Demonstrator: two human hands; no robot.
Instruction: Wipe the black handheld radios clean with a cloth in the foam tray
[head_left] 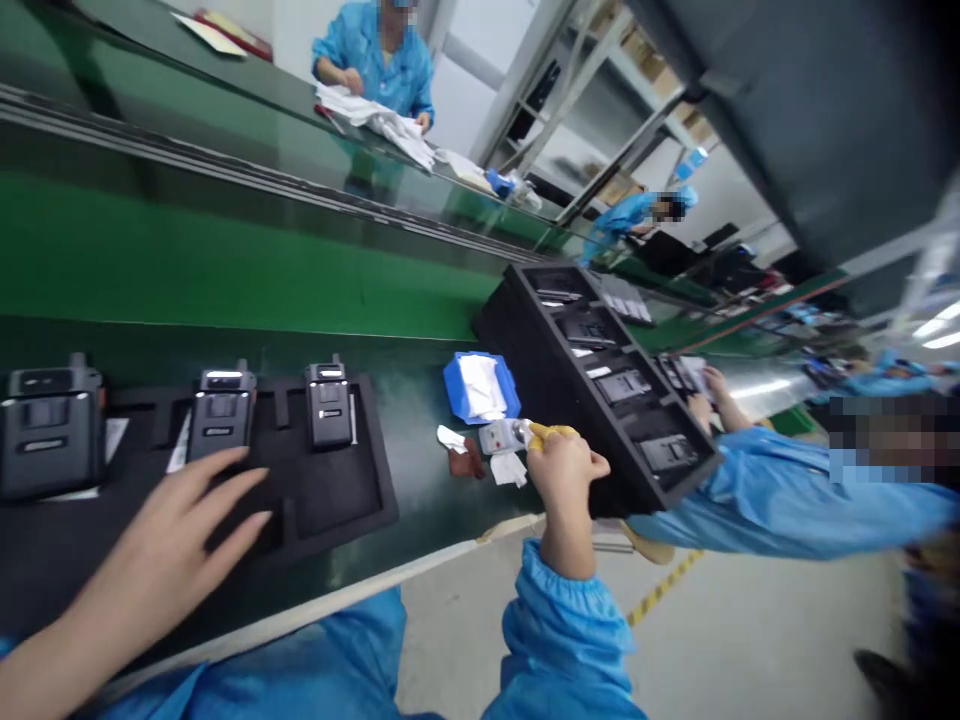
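My left hand [180, 540] is over the black foam tray [337, 515] with its fingers spread, holding nothing. Its fingertips come just below the middle handheld radio [220, 415]; whether they touch the foam I cannot tell. A smaller-looking radio [328, 408] lies to the right in the tray, and another radio [52, 430] to the left. My right hand [562, 470] is closed round a yellow-handled tool [551, 434], its exact kind unclear. The tool's pale tip is at a small clear-and-white container [496, 437] on the bench.
A blue bin [456, 388] holds white wipes. A brown cloth piece [466, 460] and white scraps [508, 470] lie beside it. A stacked black foam tray [495, 310] with several devices stands right. A co-worker's blue sleeve [739, 480] is beyond it; another person [379, 60] stands across the line.
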